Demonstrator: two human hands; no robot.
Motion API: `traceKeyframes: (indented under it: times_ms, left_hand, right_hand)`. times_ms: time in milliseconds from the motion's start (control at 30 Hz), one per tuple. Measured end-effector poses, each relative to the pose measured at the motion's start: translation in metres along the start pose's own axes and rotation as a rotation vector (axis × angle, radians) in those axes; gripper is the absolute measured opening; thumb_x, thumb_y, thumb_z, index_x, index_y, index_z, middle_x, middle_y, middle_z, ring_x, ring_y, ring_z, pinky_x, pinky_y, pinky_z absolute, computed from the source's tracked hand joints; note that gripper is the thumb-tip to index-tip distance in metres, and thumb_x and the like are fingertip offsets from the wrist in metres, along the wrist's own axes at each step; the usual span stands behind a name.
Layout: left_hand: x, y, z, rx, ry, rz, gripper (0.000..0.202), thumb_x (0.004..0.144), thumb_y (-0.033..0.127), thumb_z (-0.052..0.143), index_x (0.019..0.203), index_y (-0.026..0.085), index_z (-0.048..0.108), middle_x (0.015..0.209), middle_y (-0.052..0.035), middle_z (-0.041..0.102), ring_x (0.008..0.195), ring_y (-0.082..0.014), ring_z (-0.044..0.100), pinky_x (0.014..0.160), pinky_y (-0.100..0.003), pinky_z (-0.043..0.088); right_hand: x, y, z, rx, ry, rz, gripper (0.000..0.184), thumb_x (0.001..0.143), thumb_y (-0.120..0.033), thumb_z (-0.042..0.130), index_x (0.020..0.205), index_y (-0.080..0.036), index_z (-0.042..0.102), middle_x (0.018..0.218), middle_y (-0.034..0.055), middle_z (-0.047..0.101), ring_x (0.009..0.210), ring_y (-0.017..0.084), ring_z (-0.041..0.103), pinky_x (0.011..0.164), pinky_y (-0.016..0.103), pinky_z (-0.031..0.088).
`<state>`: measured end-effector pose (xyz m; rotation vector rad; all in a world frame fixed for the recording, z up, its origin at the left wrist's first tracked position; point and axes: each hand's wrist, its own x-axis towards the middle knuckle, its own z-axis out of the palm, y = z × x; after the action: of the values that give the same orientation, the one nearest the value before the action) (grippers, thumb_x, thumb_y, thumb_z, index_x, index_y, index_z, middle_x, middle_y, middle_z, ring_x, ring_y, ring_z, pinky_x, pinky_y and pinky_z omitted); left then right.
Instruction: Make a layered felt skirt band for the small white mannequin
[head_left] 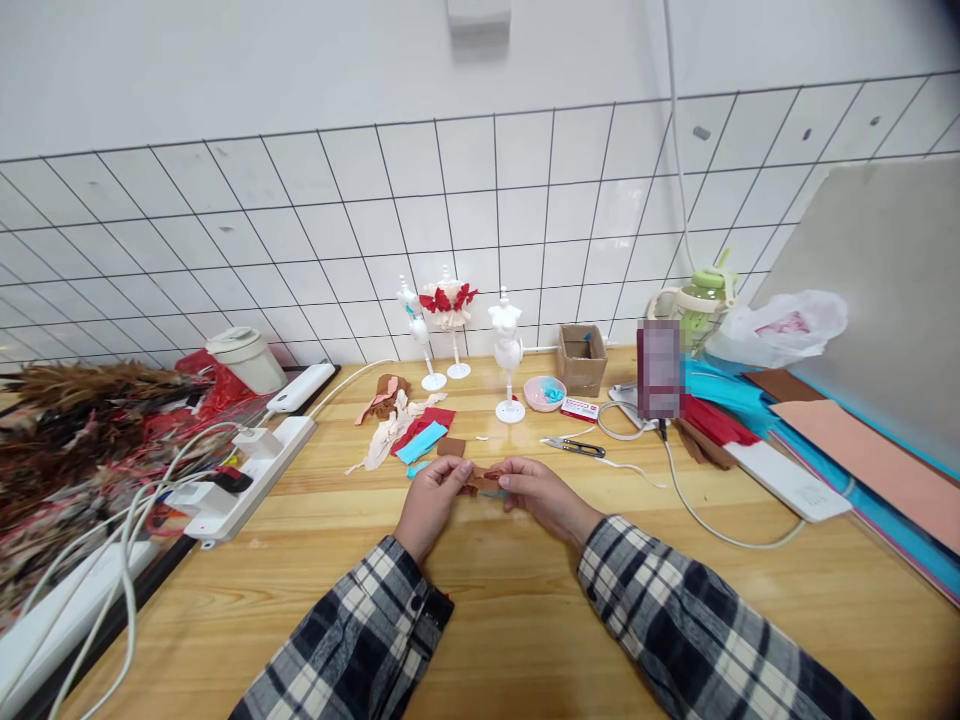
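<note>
Between my two hands is a small strip of brown crepe paper (484,481), creased and gathered at its right end. My left hand (439,497) pinches its left end with thumb and fingers. The right end is pinched by my right hand (540,492). A bit of blue shows just under the strip. Beyond my hands lie cut pieces of crepe paper: a brown square (451,447), a blue piece (421,442), a red piece (431,420) and cream strips (390,430). Thread snips (574,446) rest to the right.
A bare white mini mannequin (508,350) stands ahead; two dressed ones (448,300) are behind it. A pink bowl (545,393), cardboard box (582,360) and propped phone (660,370) sit rightward. A power strip (251,480) with cables runs left; paper sheets (877,450) lie far right.
</note>
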<state>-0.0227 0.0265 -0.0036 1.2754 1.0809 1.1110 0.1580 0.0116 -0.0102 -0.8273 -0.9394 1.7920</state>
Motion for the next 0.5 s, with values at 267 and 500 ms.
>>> traceKeyframes:
  times_ms: [267,500]
  left_hand:
    - [-0.003,0.002,0.001,-0.528,-0.062,-0.154,0.026,0.073,0.037,0.073,0.073,0.016,0.057,0.063,0.0035,0.057,0.058,-0.0088,0.053,0.061,-0.021,0.046]
    - [-0.003,-0.001,0.000,-0.435,-0.173,-0.187,0.025,0.076,0.036,0.071,0.081,0.012,0.065,0.079,-0.0054,0.066,0.073,-0.0150,0.060,0.065,-0.024,0.047]
  right_hand:
    - [-0.003,-0.004,0.003,-0.038,-0.083,-0.079,0.028,0.062,-0.032,0.080,0.068,-0.015,0.059,0.105,0.0049,0.060,0.086,0.015,0.052,0.075,0.026,0.037]
    - [-0.007,-0.012,0.000,0.026,-0.096,-0.138,0.028,0.065,-0.035,0.079,0.073,-0.016,0.060,0.085,0.0031,0.064,0.081,0.015,0.055,0.080,0.030,0.037]
